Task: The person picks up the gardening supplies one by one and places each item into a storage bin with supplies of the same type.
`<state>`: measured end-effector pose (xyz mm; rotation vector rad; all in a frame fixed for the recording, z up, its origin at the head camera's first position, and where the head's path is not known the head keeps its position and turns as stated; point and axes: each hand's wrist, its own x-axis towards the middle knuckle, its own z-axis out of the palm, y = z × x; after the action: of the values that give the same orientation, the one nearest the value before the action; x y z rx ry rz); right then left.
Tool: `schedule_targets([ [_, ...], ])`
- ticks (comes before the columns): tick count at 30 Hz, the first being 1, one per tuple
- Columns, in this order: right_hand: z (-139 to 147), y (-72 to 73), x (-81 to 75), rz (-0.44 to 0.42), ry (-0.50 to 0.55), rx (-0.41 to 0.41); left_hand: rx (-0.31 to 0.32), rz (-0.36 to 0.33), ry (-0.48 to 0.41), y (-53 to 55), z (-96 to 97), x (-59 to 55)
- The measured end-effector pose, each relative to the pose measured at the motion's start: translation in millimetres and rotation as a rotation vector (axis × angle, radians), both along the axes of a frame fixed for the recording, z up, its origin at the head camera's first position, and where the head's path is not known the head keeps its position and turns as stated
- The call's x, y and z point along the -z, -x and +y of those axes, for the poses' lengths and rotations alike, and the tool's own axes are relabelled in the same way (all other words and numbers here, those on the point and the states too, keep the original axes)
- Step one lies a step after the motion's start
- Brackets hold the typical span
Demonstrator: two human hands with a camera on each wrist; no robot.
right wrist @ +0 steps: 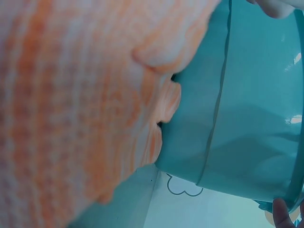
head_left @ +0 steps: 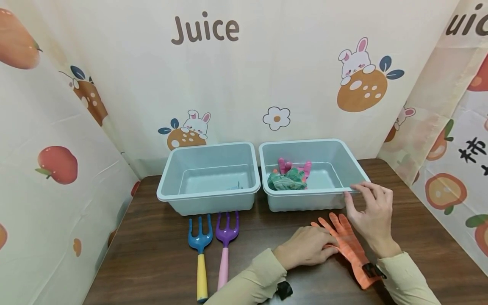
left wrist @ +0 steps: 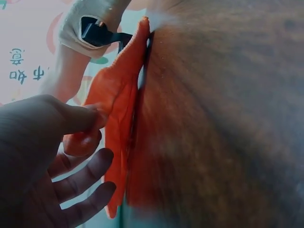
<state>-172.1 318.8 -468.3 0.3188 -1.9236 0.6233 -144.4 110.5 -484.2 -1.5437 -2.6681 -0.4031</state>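
Left hand [head_left: 306,245] pinches orange glove [head_left: 350,248], just in front of cloth bin [head_left: 316,201]; right hand [head_left: 375,216] grips that bin's near right corner. Green cloth [head_left: 287,181] inside cloth bin. Second bin [head_left: 213,205] just left of cloth bin; blue fork [head_left: 201,256], purple fork [head_left: 225,245] front-left.

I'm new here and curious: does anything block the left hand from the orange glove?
Nothing visible does: the left hand pinches part of the orange glove, as the left wrist view shows.

Brown table [head_left: 145,254] beneath left bin [head_left: 213,204], right bin [head_left: 305,202], blue fork [head_left: 201,256], purple fork [head_left: 225,246], orange glove [head_left: 348,243]
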Motion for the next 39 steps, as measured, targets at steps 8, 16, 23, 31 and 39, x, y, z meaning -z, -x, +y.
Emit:
schedule_targets([
  [8, 1, -0.1, 0.6, -0.001, -0.002, 0.001, 0.007, 0.011, -0.064, 0.6, -0.8, -5.0],
  [16, 2, -0.7, 1.4, -0.022, -0.006, -0.002, 0.008, 0.002, -0.09, 3.8, -4.3, -8.9],
  [23, 2, -1.2, 0.6, -0.046, -0.006, 0.006, -0.01, -0.057, -0.114, 7.3, -9.8, -16.6],
  [31, 2, -2.9, 0.5, -0.054, -0.003, 0.008, -0.046, -0.097, -0.182, 11.8, -18.0, -30.8],
  [39, 2, -2.9, 0.8, -0.052, -0.003, 0.008, -0.079, -0.098, -0.231, 14.3, -23.8, -37.0],
])
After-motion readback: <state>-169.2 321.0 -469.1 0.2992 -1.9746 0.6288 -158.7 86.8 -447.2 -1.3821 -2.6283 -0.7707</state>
